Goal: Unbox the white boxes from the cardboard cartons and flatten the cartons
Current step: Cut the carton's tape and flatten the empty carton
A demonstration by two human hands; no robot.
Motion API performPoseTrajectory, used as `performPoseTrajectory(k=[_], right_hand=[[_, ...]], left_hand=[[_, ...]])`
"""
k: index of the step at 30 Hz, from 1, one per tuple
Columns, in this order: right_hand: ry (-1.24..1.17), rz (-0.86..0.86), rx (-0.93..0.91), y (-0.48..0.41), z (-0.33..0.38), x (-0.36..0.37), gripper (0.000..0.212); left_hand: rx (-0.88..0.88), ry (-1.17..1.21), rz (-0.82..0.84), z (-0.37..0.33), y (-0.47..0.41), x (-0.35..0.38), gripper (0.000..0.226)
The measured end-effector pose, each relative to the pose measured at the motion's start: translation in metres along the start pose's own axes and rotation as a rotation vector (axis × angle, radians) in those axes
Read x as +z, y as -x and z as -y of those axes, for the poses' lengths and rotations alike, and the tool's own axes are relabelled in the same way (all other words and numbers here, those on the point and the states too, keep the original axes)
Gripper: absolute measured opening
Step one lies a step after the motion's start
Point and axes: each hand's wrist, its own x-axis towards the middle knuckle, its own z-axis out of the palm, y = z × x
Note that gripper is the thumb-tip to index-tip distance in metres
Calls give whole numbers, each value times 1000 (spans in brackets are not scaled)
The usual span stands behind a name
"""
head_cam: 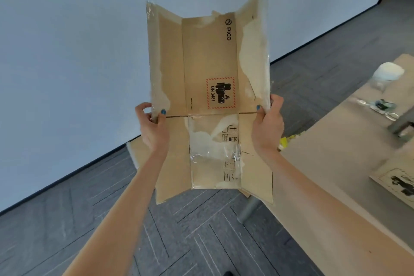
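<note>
Above the floor (201, 242), left hand (152, 125) and right hand (267, 123) grip the flattened, empty carton (210, 63).

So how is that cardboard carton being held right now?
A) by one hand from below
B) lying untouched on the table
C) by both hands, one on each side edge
C: the left hand and the right hand each grip a side edge of the opened-out carton, held up in the air.

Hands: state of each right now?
Left hand: pinching the flattened carton at its left edge.
Right hand: pinching the carton's right edge.
</note>
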Motion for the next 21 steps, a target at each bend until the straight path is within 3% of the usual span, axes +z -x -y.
performPoseTrajectory(k=[12,21], right_hand=[[12,288,-131,16,-3,247,25],[19,504,-117,34,-97,505,35]], left_hand=[[-207,-94,-203,174,-141,-44,32],[-311,-126,-306,391,-269,-18,33]])
